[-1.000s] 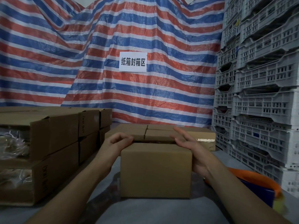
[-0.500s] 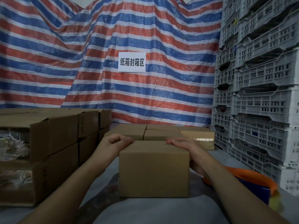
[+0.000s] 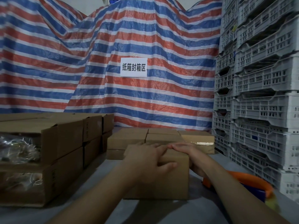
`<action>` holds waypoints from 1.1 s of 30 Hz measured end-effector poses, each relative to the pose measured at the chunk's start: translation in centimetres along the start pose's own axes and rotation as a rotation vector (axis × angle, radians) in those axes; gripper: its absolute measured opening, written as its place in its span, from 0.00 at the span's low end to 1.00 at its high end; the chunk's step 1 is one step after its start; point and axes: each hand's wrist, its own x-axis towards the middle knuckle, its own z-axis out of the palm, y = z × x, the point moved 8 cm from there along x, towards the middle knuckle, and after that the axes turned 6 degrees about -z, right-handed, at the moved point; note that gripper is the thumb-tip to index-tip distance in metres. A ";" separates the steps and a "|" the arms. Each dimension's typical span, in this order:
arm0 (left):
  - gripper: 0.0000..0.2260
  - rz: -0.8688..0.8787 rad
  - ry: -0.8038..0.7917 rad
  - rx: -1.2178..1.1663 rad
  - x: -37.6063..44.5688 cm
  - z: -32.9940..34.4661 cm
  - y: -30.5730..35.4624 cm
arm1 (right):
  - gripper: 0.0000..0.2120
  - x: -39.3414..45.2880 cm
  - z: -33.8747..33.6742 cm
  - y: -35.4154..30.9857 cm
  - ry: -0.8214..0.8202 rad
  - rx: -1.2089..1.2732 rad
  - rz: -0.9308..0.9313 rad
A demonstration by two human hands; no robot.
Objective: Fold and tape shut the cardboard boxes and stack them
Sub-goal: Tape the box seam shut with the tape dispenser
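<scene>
The cardboard box (image 3: pixel 171 178) is seen at the near middle of the grey worktop (image 3: pixel 161 212), its top flaps folded down and held flat. The left hand (image 3: pixel 145 160) is laid across the near top edge, fingers (image 3: pixel 155 147) spread over the lid and thumb pressed on the front face; the right hand (image 3: pixel 186 148) is laid on the top's right side, fingers close together and flat. No tape can be made out on this box, so sealing is judged still to be done. Should either hand be lifted before tape is applied, the flaps could spring open. An orange-and-blue object (image 3: pixel 252 183), probably a tape dispenser though partly blurred, is seen at the near right edge. Farther back, five closed boxes (image 3: pixel 161 137) are counted in a low stack. Along the left edge, larger cartons (image 3: pixel 64 143) are piled two high; their number cannot be told. White plastic crates (image 3: pixel 262 94) are stacked at right, before a striped tarpaulin (image 3: pixel 129 38).
</scene>
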 end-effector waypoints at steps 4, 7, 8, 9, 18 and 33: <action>0.30 0.010 0.070 0.106 0.0 0.5 -0.2 | 0.10 -0.2 -0.2 -0.5 -0.044 -0.118 0.059; 0.30 0.039 0.119 0.110 0.0 0.3 0.1 | 0.13 -1.0 -1.0 -2.4 -0.031 -0.318 0.016; 0.31 0.041 0.129 0.109 0.0 0.3 0.0 | 0.14 -1.4 -1.5 -3.4 -0.001 -0.389 -0.020; 0.31 0.041 0.138 0.106 -0.1 0.3 0.0 | 0.13 -2.0 -2.3 -4.4 0.045 -0.466 -0.071; 0.27 0.011 0.084 0.054 0.0 0.1 -0.2 | 0.26 -10.1 -9.4 -2.1 0.237 -1.688 0.197; 0.28 -0.059 0.041 -0.203 -0.3 0.1 -0.7 | 0.23 -7.4 -12.3 -1.9 0.475 -0.930 0.125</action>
